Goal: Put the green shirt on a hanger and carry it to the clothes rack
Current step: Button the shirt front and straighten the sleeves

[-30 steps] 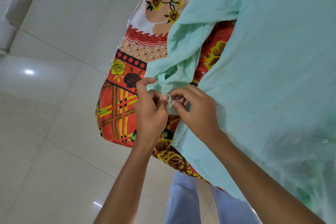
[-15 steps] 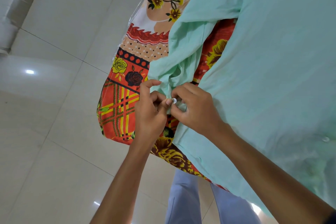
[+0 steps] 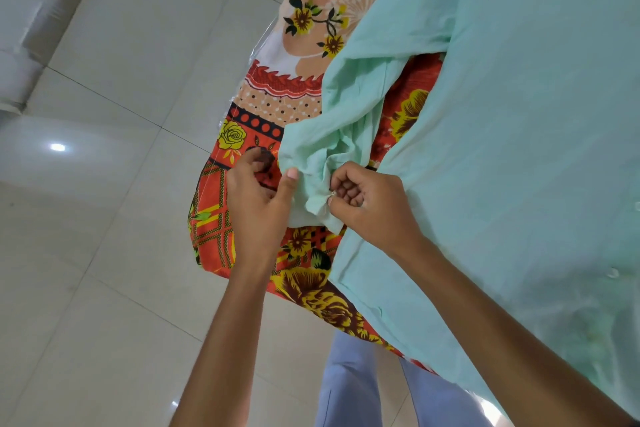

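A pale mint-green cotton shirt (image 3: pixel 512 135) lies spread over a surface draped in a bright floral cloth (image 3: pixel 221 218) printed in red, orange and yellow with roses and a plaid band. The shirt covers most of the right side of this covered surface, and one sleeve (image 3: pixel 349 107) runs down toward the near left corner, where its cuff bunches into folds at the cloth's edge. A small pale button shows on the shirt body near the right edge of the view.

The person's right hand (image 3: pixel 367 208) has its fingers curled in, with thumb and forefinger pinching the gathered cuff fabric; a tiny pale object, seemingly a button, sits at that pinch. The left hand (image 3: pixel 256 204) is just beside it, over the cloth's left edge, with the thumb tip touching the cuff's outer fold and the other fingers loosely bent above the printed cloth, closed around nothing. The two hands are near each other but apart, with the cuff between them.

The draped cloth hangs over the surface's left edge and near corner. Beneath and around it stretches a floor of large glossy off-white tiles (image 3: pixel 104 253) with thin grout lines, catching a bright spot of reflected light at the left. A pale wall base runs along the upper left corner. The person's light blue trouser legs (image 3: pixel 349 388) show below the near edge.
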